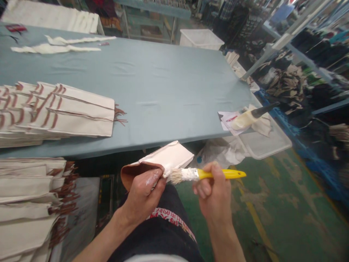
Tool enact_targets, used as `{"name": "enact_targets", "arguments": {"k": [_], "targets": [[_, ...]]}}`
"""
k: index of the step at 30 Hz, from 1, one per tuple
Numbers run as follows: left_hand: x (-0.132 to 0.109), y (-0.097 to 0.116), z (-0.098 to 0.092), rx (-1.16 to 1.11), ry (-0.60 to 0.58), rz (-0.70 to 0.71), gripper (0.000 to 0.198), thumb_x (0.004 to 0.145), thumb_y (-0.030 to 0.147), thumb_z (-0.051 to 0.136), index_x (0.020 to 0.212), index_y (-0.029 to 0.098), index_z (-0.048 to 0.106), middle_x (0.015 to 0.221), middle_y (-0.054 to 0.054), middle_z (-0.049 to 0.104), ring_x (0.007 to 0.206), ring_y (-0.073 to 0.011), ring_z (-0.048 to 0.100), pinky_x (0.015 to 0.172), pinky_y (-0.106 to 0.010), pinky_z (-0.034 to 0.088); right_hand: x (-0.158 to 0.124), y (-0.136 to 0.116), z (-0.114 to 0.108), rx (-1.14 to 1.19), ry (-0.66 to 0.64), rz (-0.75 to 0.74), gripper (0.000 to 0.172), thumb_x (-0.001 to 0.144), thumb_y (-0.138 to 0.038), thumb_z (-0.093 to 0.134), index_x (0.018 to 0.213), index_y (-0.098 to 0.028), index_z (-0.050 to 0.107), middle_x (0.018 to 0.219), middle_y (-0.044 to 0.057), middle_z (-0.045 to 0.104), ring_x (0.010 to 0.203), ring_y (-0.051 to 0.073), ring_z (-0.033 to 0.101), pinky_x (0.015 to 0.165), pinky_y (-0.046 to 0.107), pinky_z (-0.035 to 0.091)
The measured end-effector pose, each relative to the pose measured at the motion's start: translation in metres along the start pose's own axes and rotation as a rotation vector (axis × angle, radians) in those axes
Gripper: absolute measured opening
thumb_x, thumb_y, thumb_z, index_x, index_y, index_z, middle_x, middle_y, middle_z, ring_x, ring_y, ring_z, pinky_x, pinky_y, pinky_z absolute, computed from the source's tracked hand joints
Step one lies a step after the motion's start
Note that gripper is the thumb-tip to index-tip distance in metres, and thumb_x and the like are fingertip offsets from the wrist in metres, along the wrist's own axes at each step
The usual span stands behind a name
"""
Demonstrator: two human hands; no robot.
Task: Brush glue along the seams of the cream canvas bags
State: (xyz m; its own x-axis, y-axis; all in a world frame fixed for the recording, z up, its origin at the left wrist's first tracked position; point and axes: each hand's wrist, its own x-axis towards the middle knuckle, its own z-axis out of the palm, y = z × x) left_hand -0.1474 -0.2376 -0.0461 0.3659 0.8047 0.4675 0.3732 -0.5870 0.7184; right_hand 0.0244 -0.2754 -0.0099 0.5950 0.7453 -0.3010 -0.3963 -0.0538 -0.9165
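Observation:
My left hand (pixel 145 194) grips a folded cream canvas piece (pixel 170 157) with a brown leather part (pixel 131 173), held over my lap below the table's front edge. My thumb is smeared with white paste. My right hand (pixel 212 191) is closed round a yellow-handled brush (pixel 208 174). Its paste-coated bristles touch the canvas piece just beside my left thumb.
A grey-green table (pixel 152 83) carries stacked cream pieces with brown trim (pixel 60 109) at the left; more stacks (pixel 29 207) sit lower left. A second brush on papers (pixel 251 117) lies at the table's right edge above a clear tray (pixel 268 143). Green floor to the right.

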Motion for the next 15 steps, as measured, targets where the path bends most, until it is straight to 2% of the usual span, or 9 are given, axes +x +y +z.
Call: {"name": "enact_targets", "arguments": {"k": [4, 8, 15], "targets": [[0.005, 0.001, -0.001, -0.042, -0.009, 0.008, 0.024, 0.097, 0.003, 0.057, 0.081, 0.022, 0.055, 0.068, 0.003, 0.062, 0.061, -0.0121, 0.060, 0.063, -0.023, 0.048, 0.015, -0.008, -0.008, 0.061, 0.059, 0.086, 0.050, 0.070, -0.061, 0.090, 0.075, -0.023, 0.058, 0.038, -0.016, 0.032, 0.030, 0.005, 0.025, 0.035, 0.018, 0.037], [0.011, 0.007, 0.001, -0.090, -0.034, 0.018, 0.029, 0.095, 0.001, 0.055, 0.077, 0.023, 0.047, 0.065, 0.005, 0.050, 0.059, -0.0114, 0.050, 0.060, -0.025, 0.041, 0.018, -0.015, -0.020, 0.094, 0.095, 0.127, 0.052, 0.067, -0.062, 0.092, 0.076, -0.024, 0.057, 0.038, -0.018, 0.027, 0.030, 0.004, 0.021, 0.034, 0.016, 0.035], [0.024, 0.024, 0.015, -0.186, -0.106, -0.022, 0.030, 0.093, -0.001, 0.054, 0.076, 0.023, 0.046, 0.066, 0.006, 0.047, 0.056, -0.0100, 0.044, 0.052, -0.024, 0.032, 0.024, -0.030, -0.039, 0.150, 0.120, 0.150, 0.053, 0.067, -0.063, 0.091, 0.073, -0.024, 0.055, 0.038, -0.018, 0.022, 0.030, 0.004, 0.016, 0.032, 0.015, 0.033]]}}
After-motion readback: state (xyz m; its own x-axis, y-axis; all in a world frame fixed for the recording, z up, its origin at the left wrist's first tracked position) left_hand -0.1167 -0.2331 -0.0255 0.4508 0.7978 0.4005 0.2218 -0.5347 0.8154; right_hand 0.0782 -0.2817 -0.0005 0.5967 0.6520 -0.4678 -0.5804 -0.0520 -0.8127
